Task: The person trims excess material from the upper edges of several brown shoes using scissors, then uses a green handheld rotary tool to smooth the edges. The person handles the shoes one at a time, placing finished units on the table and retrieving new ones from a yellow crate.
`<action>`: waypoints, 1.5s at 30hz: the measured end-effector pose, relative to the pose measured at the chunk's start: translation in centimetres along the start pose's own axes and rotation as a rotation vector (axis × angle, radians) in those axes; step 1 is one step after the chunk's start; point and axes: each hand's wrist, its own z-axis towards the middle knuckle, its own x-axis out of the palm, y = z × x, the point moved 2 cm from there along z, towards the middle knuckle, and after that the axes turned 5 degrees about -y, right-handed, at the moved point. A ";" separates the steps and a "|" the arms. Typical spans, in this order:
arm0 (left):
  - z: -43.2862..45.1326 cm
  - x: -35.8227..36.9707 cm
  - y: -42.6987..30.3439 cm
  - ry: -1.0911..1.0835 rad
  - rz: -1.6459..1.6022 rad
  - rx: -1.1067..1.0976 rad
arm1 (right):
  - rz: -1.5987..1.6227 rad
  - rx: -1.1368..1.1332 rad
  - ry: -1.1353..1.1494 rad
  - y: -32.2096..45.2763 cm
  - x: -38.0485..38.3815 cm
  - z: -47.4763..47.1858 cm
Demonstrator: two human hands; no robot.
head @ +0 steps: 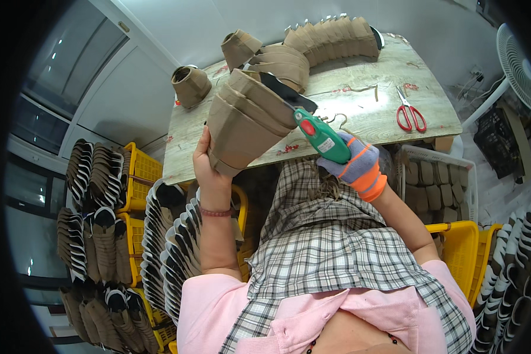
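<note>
My bare left hand [211, 152] holds up a nested stack of brown fabric shoe uppers [248, 128] over the table's front edge. In a grey and orange glove, my right hand [354, 159] grips a green handheld electric cutter [322, 136] with a red button; its tip meets the right edge of the stack. A black lining piece [287, 90] sticks out behind the stack. Red-handled scissors [409, 113] lie slightly open on the right of the table. Brown trimmed strips [343, 121] lie behind the cutter, and more rest on the plaid apron [327, 188] in my lap.
More uppers stand on the wooden table [433, 95]: a long row [336, 42] at the back and a single one [191, 86] at left. Yellow baskets [137, 177] of uppers flank me. A white crate [471, 177] sits under the right side, near a standing fan [520, 71].
</note>
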 end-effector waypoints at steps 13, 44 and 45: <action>-0.9 4.0 -5.7 -0.015 1.937 0.374 | 0.115 0.539 0.204 -1.3 -0.6 0.7; -0.1 1.6 5.9 0.055 1.118 0.481 | 0.281 0.640 0.200 1.8 -3.3 2.2; -0.2 1.7 6.2 0.120 1.130 0.525 | 0.281 0.648 0.201 1.7 -3.4 2.4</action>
